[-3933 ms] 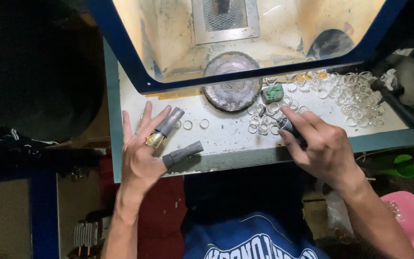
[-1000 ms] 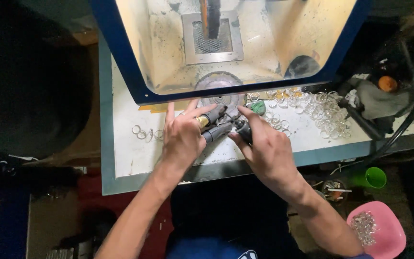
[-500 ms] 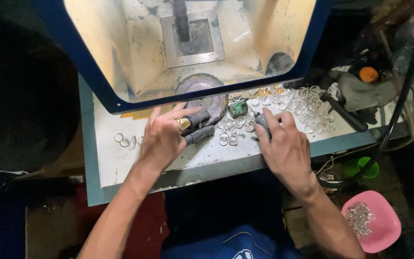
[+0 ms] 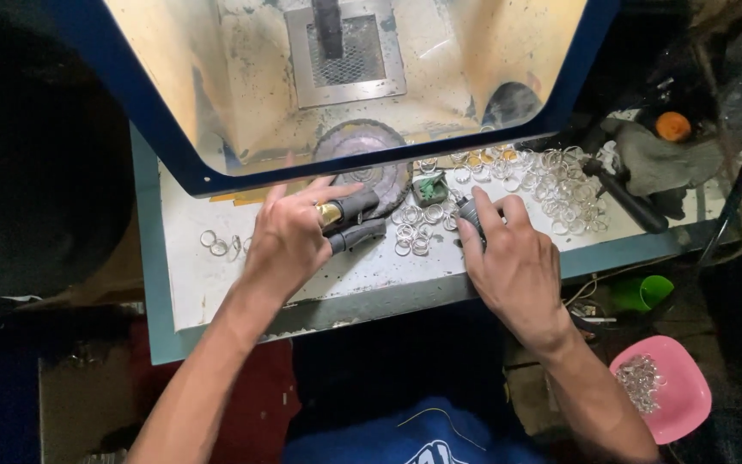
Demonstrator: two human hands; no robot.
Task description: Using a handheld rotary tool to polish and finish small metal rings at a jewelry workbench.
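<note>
My left hand lies flat on the white bench top. Two of its fingers wear dark rubber sleeves, and a gold band sits at the base of one. The fingertips point at a round grey disc under the hood. My right hand is closed around a dark handpiece tool, tip down among loose silver rings. A small green block lies between the hands.
A blue-framed, lit hood overhangs the bench back. A larger heap of rings lies right, beside a black tool and an orange-capped thing. A few rings lie left. Below are a green cup and a pink bowl of rings.
A second ago both hands met at the centre; my right hand has since drawn away to the right with the handpiece. My left hand has stayed by the disc.
</note>
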